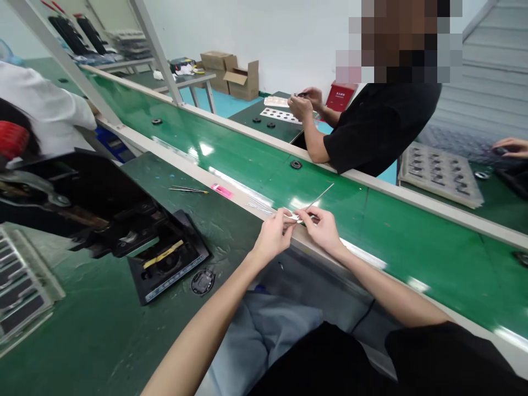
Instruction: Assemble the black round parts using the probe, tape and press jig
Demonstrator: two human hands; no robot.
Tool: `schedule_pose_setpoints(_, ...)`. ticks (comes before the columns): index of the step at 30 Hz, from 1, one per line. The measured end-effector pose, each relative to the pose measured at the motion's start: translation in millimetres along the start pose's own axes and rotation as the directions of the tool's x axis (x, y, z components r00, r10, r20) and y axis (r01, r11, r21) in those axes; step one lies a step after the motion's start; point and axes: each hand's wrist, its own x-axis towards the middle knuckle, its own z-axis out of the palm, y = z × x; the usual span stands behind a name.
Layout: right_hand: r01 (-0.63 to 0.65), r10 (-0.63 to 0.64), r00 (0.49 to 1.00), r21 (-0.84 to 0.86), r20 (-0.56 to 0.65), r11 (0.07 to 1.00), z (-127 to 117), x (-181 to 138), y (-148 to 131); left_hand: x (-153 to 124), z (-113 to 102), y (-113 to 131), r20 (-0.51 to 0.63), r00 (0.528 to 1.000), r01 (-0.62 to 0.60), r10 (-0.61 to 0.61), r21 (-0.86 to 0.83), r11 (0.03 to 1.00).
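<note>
Over the edge rail of the green conveyor, my left hand (274,236) is closed, its fingers pinching a small white piece (295,218). My right hand (324,230) meets it there, also closed, with a thin pale stick (320,196) rising from its fingertips to the upper right. What exactly the white piece is, I cannot make out, as the fingers cover most of it. Just left of my hands, several thin pale sticks (259,205) lie on the rail. A pink packet (222,190) rests a little farther along.
Tweezers (188,190) and a round black part (202,281) lie on the green table beside a black press fixture (169,258). Another round part (296,164) sits on the conveyor belt (256,159). A co-worker (371,121) handles a small dark part across it; trays (441,173) stand right.
</note>
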Motion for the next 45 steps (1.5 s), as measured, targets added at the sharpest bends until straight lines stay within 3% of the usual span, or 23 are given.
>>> schedule_pose_setpoints(7,0.030,-0.031,0.999,-0.082,-0.013,0.996,0.0,0.4,-1.0,-3.0,1.8,1.1,-0.017,1.000,-0.014,0.014,0.025,1.000)
schedule_pose_setpoints(16,0.006,0.003,0.991,-0.067,0.134,0.998,-6.6,-4.8,1.0,-6.2,-1.4,5.3,-0.003,1.000,0.017,-0.017,0.047,0.999)
schedule_pose_setpoints(19,0.003,-0.004,0.998,0.019,0.061,1.000,-8.7,-7.9,4.5,-7.1,-3.1,7.6,-0.003,1.000,-0.001,0.001,0.062,0.998)
schedule_pose_setpoints(24,0.105,-0.096,0.987,0.060,-0.129,0.993,-12.6,-6.8,6.1,-6.4,-2.6,6.0,-0.024,1.000,-0.015,0.015,0.027,1.000)
schedule_pose_setpoints(27,0.133,-0.123,0.985,0.078,-0.118,0.988,-9.3,-4.7,3.2,-5.0,-2.0,4.4,-0.015,0.998,-0.062,0.062,0.038,0.997)
schedule_pose_setpoints(30,0.121,-0.119,0.992,0.100,-0.032,0.987,-2.9,-3.9,0.6,-12.1,-8.8,9.2,0.021,0.981,-0.192,0.192,0.200,0.961)
schedule_pose_setpoints(33,0.090,-0.096,0.994,0.115,0.050,0.989,1.7,-7.6,-0.6,-38.8,-29.8,20.4,0.086,0.937,-0.342,0.339,0.433,0.834)
schedule_pose_setpoints(36,0.052,-0.067,0.994,0.172,0.084,0.984,5.8,-18.2,-5.7,-83.9,-61.9,32.1,0.090,0.918,-0.367,0.387,0.565,0.739)
schedule_pose_setpoints(41,0.063,-0.132,0.954,0.252,0.267,0.966,28.2,-25.3,-36.9,-160.4,-108.6,34.1,-0.068,0.974,-0.133,0.217,0.604,0.786)
schedule_pose_setpoints(45,0.086,-0.248,0.836,0.328,0.489,0.941,68.3,-20.1,-79.9,-198.5,-129.8,24.5,-0.229,0.969,0.072,0.091,0.617,0.784)
